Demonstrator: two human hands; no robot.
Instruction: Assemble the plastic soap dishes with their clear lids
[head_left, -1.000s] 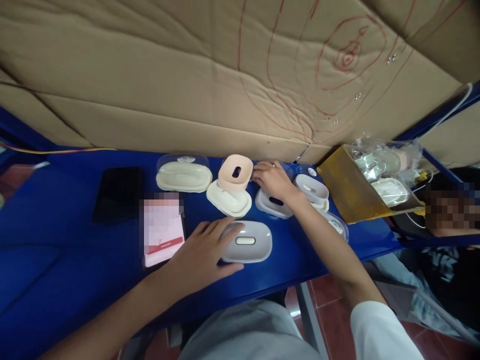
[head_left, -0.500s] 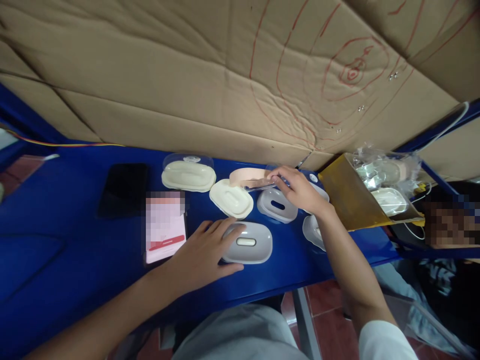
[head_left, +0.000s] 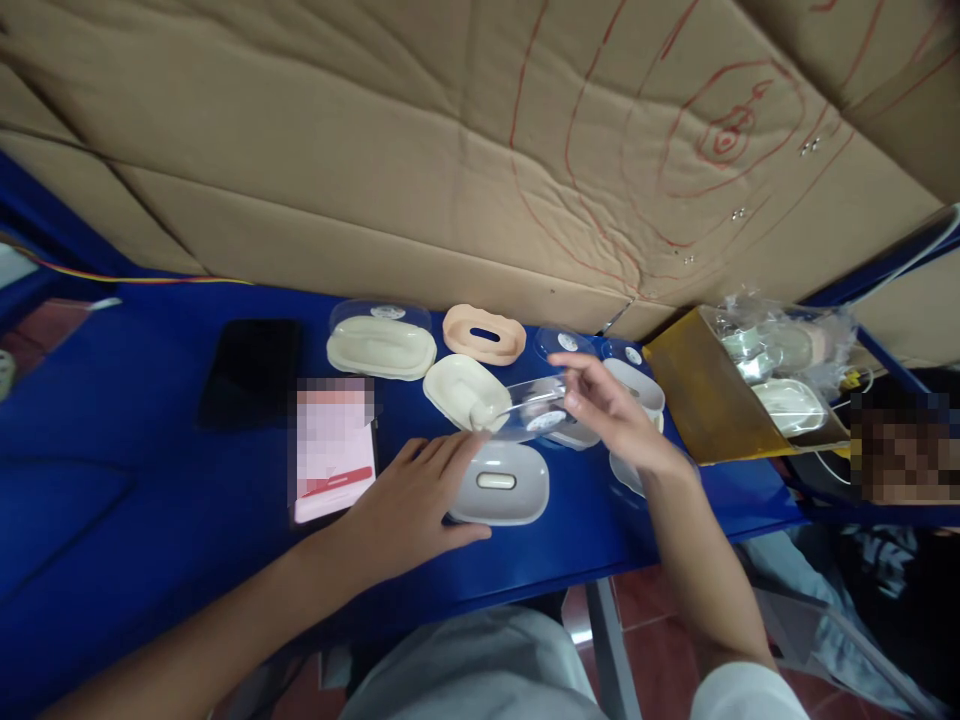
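My right hand (head_left: 611, 410) pinches the right end of a clear plastic lid (head_left: 525, 400) with a round white sticker. The lid is held tilted above a grey soap dish (head_left: 521, 508), which has a cream oblong piece in its middle slot. My left hand (head_left: 401, 500) is at this dish's left end, fingers stretched and thumb apart along the near side. Its fingertips are close to the lid's left end; whether they touch it I cannot tell. Beyond the lid lie a cream dish (head_left: 457, 390) and a partly covered grey slotted piece (head_left: 574, 435).
At the back are a peach slotted dish (head_left: 484, 335), a cream dish with clear lid (head_left: 381, 350) and another clear lid (head_left: 551, 343). A cardboard box (head_left: 694, 390) of wrapped pieces stands right. A lit phone (head_left: 334, 460) and a black device (head_left: 251, 370) lie left.
My right hand has brought the clear lid nearer, from over the peach dish to above the grey dish, uncovering the peach dish. My left hand has stayed by the grey dish.
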